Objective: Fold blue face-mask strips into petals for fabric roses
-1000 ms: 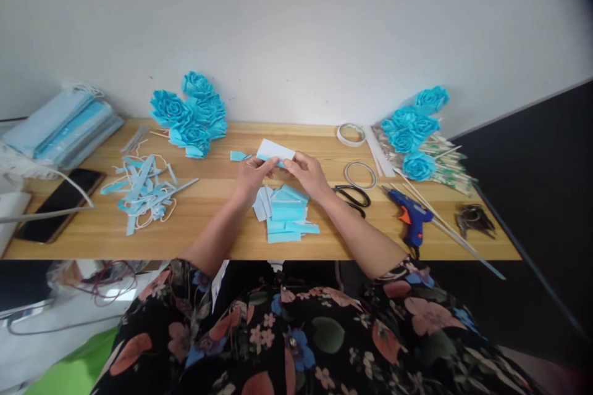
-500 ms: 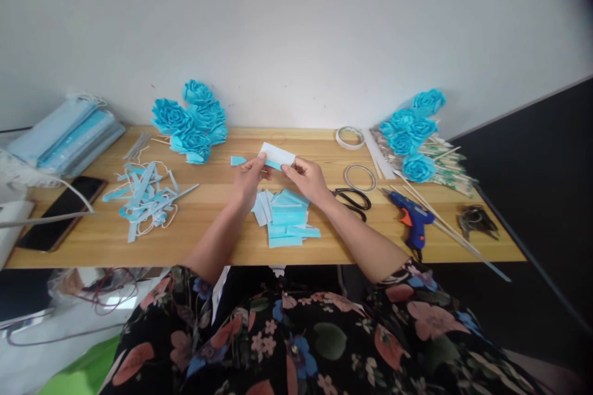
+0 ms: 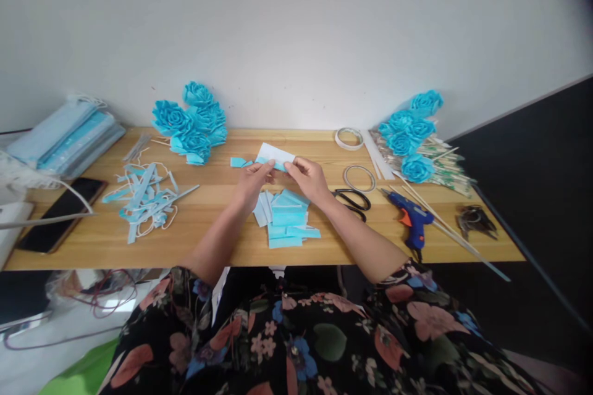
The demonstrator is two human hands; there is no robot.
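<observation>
Both hands grip a small white-and-blue piece of mask fabric just above the table, its near edge folded to show a blue strip. My left hand pinches it near the middle of that edge, thumb on top. My right hand pinches its right end with thumb and bent fingers. Left of the fabric a small blue scrap lies on the wood. Below my hands is a pile of cut blue and white fabric pieces. Black-handled scissors lie by my right wrist, blades partly hidden.
Blue fabric roses stand back left, more roses back right. Fabric strips, a phone and stacked masks lie left. Tape rolls, a blue glue gun and pliers lie right on the wooden table.
My left hand has slid right along the fabric's near edge, closer to my right thumb. My right hand stays nearly in place.
</observation>
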